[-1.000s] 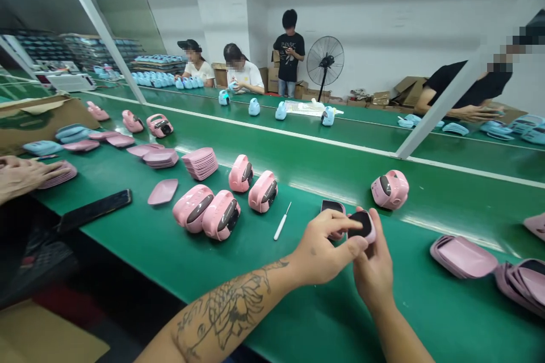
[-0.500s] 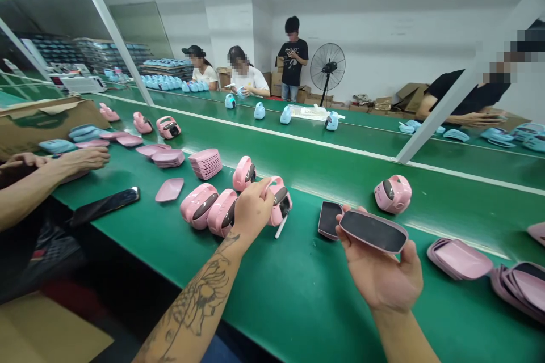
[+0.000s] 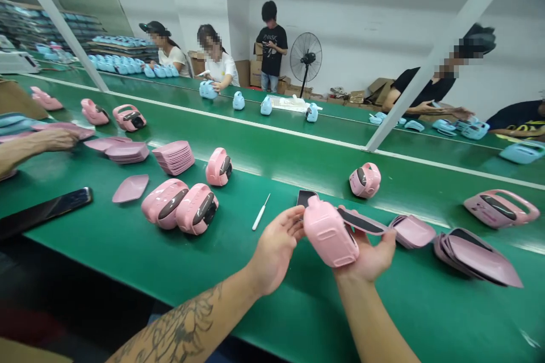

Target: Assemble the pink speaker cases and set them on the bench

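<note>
Green bench [image 3: 264,272] | hands [image 3: 317,255] (both bare) hold pink housing [image 3: 330,235], dark-lined panel [image 3: 364,222]

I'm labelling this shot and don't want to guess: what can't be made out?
- Head view: front of the pink housing, turned away.
- Head view: part of the dark-lined cover in the right hand, behind the housing.
- Head view: left end of the black phone, cut off by the edge.
- Head view: lettering on the far carton, too small.
</note>
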Demonstrator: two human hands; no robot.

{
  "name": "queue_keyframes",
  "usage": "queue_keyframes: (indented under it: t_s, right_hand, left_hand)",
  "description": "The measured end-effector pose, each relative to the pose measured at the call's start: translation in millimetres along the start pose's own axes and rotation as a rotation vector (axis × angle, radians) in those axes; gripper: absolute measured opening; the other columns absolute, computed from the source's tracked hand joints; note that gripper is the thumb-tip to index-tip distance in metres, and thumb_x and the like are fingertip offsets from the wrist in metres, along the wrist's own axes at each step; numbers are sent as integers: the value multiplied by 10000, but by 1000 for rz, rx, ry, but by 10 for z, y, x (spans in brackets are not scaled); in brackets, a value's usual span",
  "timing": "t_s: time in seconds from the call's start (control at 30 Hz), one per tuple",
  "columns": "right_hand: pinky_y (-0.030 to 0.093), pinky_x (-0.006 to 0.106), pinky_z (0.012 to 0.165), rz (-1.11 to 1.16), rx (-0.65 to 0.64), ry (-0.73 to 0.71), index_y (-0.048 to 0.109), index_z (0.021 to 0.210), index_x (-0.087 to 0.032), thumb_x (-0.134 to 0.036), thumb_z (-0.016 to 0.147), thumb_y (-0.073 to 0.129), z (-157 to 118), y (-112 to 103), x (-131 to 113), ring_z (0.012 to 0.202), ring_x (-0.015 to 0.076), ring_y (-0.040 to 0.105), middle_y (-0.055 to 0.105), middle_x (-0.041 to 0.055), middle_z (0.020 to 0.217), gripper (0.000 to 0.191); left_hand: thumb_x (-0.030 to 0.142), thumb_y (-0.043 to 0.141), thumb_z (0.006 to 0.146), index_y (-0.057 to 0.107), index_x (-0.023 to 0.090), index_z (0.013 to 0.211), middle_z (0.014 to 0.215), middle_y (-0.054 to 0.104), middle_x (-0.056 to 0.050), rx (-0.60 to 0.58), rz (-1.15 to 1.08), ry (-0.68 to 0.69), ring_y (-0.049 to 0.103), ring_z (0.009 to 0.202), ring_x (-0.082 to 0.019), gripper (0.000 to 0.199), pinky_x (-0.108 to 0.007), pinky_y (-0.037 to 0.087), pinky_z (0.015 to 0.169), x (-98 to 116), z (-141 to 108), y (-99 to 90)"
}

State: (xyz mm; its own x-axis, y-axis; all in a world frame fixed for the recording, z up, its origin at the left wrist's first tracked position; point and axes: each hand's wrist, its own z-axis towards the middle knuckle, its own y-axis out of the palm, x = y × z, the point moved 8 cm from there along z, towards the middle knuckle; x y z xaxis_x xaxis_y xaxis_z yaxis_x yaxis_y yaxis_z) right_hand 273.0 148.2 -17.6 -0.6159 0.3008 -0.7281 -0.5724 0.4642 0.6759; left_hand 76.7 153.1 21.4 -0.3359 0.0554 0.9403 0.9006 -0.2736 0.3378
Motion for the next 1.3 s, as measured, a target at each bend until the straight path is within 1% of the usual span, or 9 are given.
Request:
queue_keyframes:
  t_s: [0.13,0.23,0.37,0.43,0.53,0.67,0.9,1.1,1.3]
  right_hand:
    - [551,719,1119,-63,-8,146,727,1139,-232,-914,897,408,32,-83,207,1207,436,766,825,140,1102,791]
    - [550,701,1141,-59,53,265,718,1158,-234,-907,883,428,-85,-48,312,1220,431,763,828,128,1073,783]
    - [495,671,1228,-22,-5,300,728,1105,-256,-878,879,489,-233,184,308,1314,404,724,827,115,1147,704]
    - [447,681,1265,27,-115,289,742,1130,-250,-853,903,493,-278,341,280,1365,393,696,815,126,1245,691]
    - [389,701,1298,64,-286,215,742,1256,-267,-758,943,557,-316,498,216,1442,375,645,756,119,1434,612]
    - [358,661,1331,-104,-394,140,697,1388,-289,-572,803,859,-336,516,220,1479,373,616,704,105,1538,669]
    - [383,645,1326,-314,-575,143,459,1653,-299,-503,666,1015,-398,576,291,1623,399,458,490,112,1747,1150]
    - [345,670,1336,-472,-714,79,297,1738,-344,-497,781,960,-465,556,284,1672,364,378,362,79,1818,1174]
    - [322,694,1337,-673,-662,-56,340,1729,-350,-534,741,983,-341,470,154,1701,384,300,355,81,1819,1193]
  left_hand:
    - [196,805,820,178,319,1783,1821,300,-176,-296,646,409,236,1711,-415,1156,-666,315,1342,126,-180,298]
    - [342,941,786,27,318,1782,1765,369,-236,-235,970,655,374,1636,-458,1352,-687,370,1292,178,-114,283]
    - [557,966,710,202,241,1757,1568,517,-239,-80,970,846,540,1459,-456,1334,-638,447,1224,330,2,33]
    - [645,945,683,316,201,1728,1539,513,-230,-25,836,802,536,1439,-462,1298,-628,439,1232,386,58,-166]
    - [832,754,791,453,169,1672,1533,557,-211,18,485,517,560,1417,-449,1143,-593,418,1252,329,188,-471]
    - [842,615,887,422,200,1702,1545,605,-185,18,184,270,599,1383,-424,1055,-553,448,1215,185,251,-585]
    - [780,714,859,500,209,1663,1518,586,-171,6,402,343,572,1367,-412,1010,-545,440,1199,180,223,-477]
    - [779,669,901,480,234,1674,1558,555,-164,-57,395,369,546,1378,-405,965,-553,412,1220,151,161,-381]
    - [681,669,951,376,283,1732,1742,443,-127,-183,378,258,389,1589,-433,924,-593,267,1330,114,195,-369]
